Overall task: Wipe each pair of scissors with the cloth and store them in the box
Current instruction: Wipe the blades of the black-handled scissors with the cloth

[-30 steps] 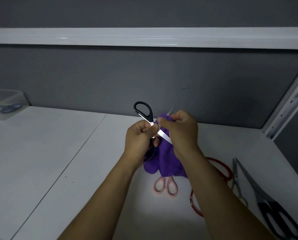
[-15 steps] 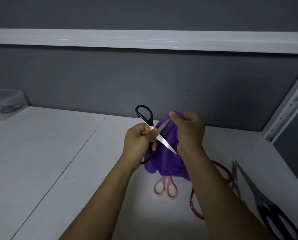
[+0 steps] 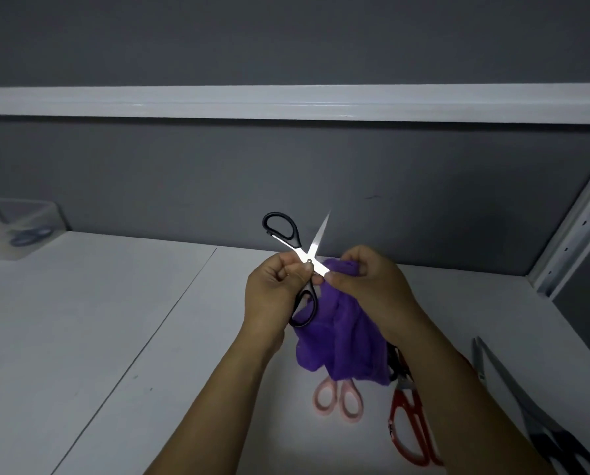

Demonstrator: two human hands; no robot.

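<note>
- Steel blades crossed in an X: the black-handled scissors (image 3: 306, 258) are held up above the counter (image 3: 115, 337), one handle loop raised to the upper left and the other hanging beneath the left hand (image 3: 269, 293).
- That left hand has its fingers curled and pinches the scissors right at the pivot.
- The right hand (image 3: 372, 282) pinches the purple cloth (image 3: 341, 337) round the blade that points toward it; the other blade sticks up bare.
- Most of the cloth hangs down in loose folds between the two wrists.
- On the counter below lie pink-handled scissors (image 3: 337, 392), their blades hidden under the cloth, and just beside them red-handled scissors (image 3: 397, 406).
- Long grey-bladed scissors (image 3: 533, 416) lie near the right edge.
- Well apart, at the far left, stands the clear box (image 3: 19, 217) with blue-handled scissors (image 3: 30, 236) inside.
</note>
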